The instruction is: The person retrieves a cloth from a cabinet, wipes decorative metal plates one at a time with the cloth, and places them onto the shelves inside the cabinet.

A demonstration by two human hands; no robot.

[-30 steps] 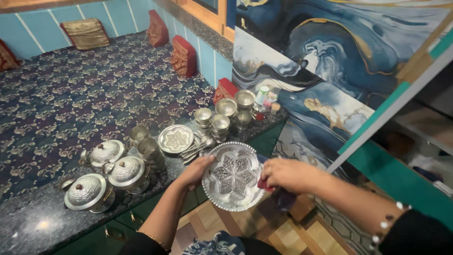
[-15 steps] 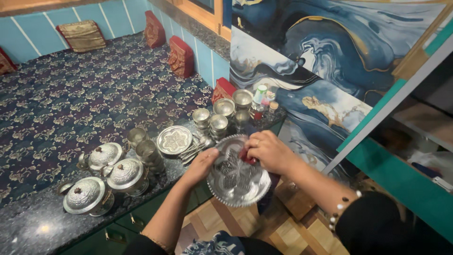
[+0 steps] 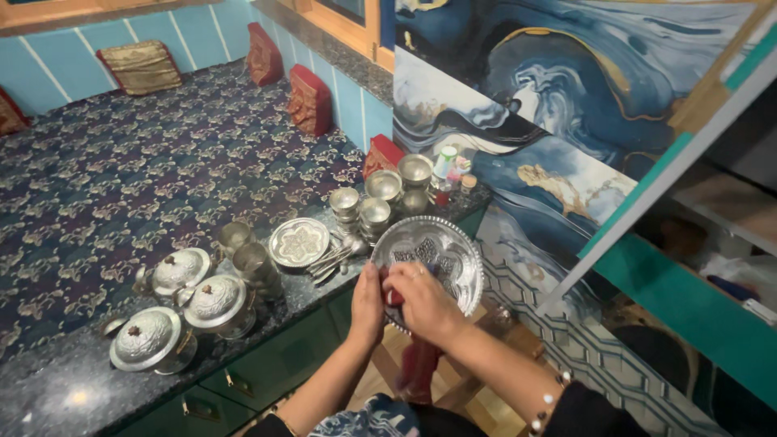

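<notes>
An embossed round silver plate [image 3: 433, 255] is tilted up on edge above the front of the dark stone counter [image 3: 73, 380]. My left hand [image 3: 368, 303] grips its lower left rim. My right hand [image 3: 421, 301] presses a red cloth [image 3: 419, 364] against the plate's lower face; the cloth hangs down below both hands. A beaded bracelet sits on my right wrist.
On the counter stand three lidded silver bowls [image 3: 182, 295], silver cups [image 3: 255, 263], a smaller engraved plate [image 3: 299, 241], spoons [image 3: 333, 257], stacked small bowls [image 3: 376, 202] and little bottles [image 3: 449, 170]. Behind lies a patterned carpet [image 3: 146, 162] with red cushions. A marbled blue panel [image 3: 566, 105] stands to the right.
The plate has been tipped up and moved toward the right and away from me. My right hand with the cloth slid from the plate's upper part down to its lower edge, close to my left hand.
</notes>
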